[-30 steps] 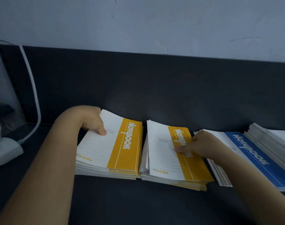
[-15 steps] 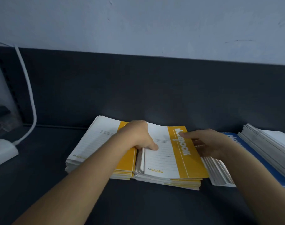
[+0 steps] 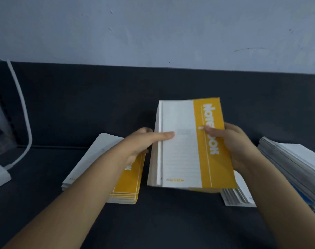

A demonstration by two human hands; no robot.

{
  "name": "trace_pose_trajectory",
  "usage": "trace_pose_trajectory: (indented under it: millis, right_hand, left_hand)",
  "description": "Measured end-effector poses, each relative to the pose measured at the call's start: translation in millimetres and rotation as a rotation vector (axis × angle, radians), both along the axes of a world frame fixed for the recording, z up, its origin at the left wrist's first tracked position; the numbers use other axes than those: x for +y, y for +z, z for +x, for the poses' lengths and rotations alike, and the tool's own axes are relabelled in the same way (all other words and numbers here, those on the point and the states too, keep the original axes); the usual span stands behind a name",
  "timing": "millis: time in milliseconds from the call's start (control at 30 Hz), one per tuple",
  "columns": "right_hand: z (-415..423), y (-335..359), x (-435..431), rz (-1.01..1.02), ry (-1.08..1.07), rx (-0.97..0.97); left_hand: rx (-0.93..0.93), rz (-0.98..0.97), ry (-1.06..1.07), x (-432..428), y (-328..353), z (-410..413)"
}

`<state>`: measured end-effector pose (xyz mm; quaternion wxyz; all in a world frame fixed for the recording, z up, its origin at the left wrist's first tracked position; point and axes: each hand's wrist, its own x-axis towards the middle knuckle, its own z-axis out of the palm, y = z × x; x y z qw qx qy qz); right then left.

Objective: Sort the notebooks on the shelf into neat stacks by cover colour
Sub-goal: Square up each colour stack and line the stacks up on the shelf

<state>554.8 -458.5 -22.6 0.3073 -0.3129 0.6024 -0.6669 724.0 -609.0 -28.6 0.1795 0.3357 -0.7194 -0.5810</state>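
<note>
**A:** Where is the stack of yellow notebooks [image 3: 182, 150]?

**B:** It is over the middle of the shelf [image 3: 171, 223], tilted up and held from both sides.

**A:** And the hands?

**B:** The left hand [image 3: 142, 143] grips the white left edge, with the thumb lying on the cover. The right hand [image 3: 234, 142] grips the yellow band, with the thumb on the printed word.

**A:** What lies around it?

**B:** A second yellow stack [image 3: 129, 184] lies flat just to the left, partly under the left forearm. Toward the right edge there is a lower stack [image 3: 237, 196], and a taller pile [image 3: 293, 159] leans beside it. A white cable [image 3: 25, 112] hangs at the left edge.
</note>
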Motion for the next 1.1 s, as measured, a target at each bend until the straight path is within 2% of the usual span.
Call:
trace_pose_trajectory:
  millis: [100, 167, 267, 500, 600, 767, 933, 1100]
  right_hand:
    - [9, 4, 3, -0.239, -0.074, 0.057]
    - [20, 1, 1, -0.362, -0.163, 0.197]
    - [30, -7, -1, -0.470, -0.218, 0.410]
    - [28, -13, -7, -0.416, -0.041, 0.377]
    - [20, -6, -2, -0.466, 0.027, 0.307]
    - [26, -12, -6, -0.383, 0.190, 0.247]
    - [19, -11, -5, -0.362, 0.129, 0.248]
    - [21, -12, -8, -0.335, 0.148, 0.252]
  left_hand:
    - [0.271, 0.162, -0.101, 17, -1, -10]
    - [0.375, 0.140, -0.074, 28, -7, -16]
    - [0.430, 0.057, -0.058, 31, -20, -20]
    - [0.549, -0.070, -0.057, 18, -13, -10]
    - [0.596, -0.065, -0.071, 22, -11, -8]
    - [0.635, -0.062, -0.095, 28, -18, -13]
    - [0.636, -0.039, -0.090, 22, -21, -14]
    - [0.605, -0.101, -0.087, 24, -20, -18]
